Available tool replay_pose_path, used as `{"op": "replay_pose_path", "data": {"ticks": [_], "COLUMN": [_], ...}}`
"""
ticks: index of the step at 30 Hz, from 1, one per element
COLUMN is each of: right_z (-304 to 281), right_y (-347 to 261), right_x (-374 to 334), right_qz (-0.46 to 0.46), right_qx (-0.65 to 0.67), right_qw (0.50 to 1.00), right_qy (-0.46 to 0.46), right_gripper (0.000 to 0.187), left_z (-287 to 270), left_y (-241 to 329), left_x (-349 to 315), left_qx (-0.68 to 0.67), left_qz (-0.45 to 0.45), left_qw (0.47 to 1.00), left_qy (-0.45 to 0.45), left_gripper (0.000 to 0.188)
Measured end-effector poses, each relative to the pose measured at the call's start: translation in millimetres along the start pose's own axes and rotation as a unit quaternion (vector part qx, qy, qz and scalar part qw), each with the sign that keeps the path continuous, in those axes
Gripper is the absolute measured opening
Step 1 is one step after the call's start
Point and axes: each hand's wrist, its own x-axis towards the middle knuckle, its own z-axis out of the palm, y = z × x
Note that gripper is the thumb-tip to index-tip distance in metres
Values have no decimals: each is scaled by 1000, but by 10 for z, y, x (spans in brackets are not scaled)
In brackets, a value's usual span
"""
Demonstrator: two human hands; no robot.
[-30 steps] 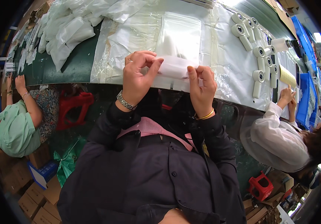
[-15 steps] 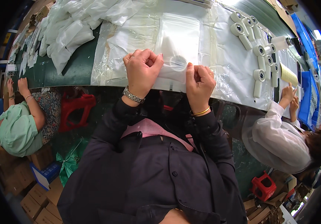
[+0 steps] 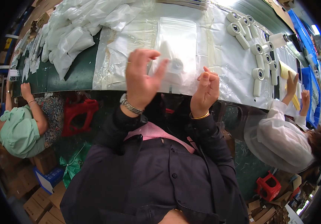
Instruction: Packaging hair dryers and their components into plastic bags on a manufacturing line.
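Observation:
My left hand (image 3: 141, 79) hovers above the table's near edge with its fingers spread, blurred and holding nothing. My right hand (image 3: 205, 92) is beside it, fingers curled in, with nothing visible in it. Just beyond both hands a small white piece in a clear plastic bag (image 3: 176, 64) lies on a stack of clear bags (image 3: 179, 37). The stack rests on a plastic sheet (image 3: 224, 56) that covers the green table (image 3: 76, 74). A metal bracelet circles my left wrist and a thin gold bangle my right.
A heap of white bagged pieces (image 3: 70, 33) fills the table's far left. Several white handled rollers (image 3: 259, 59) lie at the right. One person in green (image 3: 18, 127) sits at the left, another in white (image 3: 280, 130) at the right. Red stools (image 3: 79, 114) and cardboard boxes (image 3: 37, 201) stand below.
Both hands were pinching the white bagged piece near the table edge. Now it lies on the stack, my left hand has opened and both hands have drawn back.

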Motion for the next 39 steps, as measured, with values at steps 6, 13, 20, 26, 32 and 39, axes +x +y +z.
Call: {"op": "replay_pose_path", "data": {"ticks": [6, 13, 20, 26, 32, 39], "right_z": [19, -17, -5, -17, 5, -59], "right_y": [-75, -185, -175, -104, -143, -169], "right_x": [-28, -55, -70, -69, -55, -84], "right_qz": [43, 124, 123, 116, 87, 109], "right_qx": [-7, 12, 4, -28, -38, -22], "right_qw": [999, 992, 992, 993, 995, 993], "right_qy": [14, -14, -9, -12, -18, -26], "right_gripper": [12, 21, 22, 23, 23, 22], "left_z": [206, 67, -566, -1136, -1355, -1564], "left_y": [193, -24, -424, -933, -976, -1275], "left_x": [-126, -120, 35, -51, -56, -124], "left_qx": [105, 1, -293, 141, 212, 346], "left_qz": [52, -35, -240, -90, -8, -1], "left_qw": [990, 997, 923, 972, 977, 938], "left_qy": [-76, -71, 71, 162, 27, 28], "left_gripper": [55, 54, 43, 42, 42, 42]}}
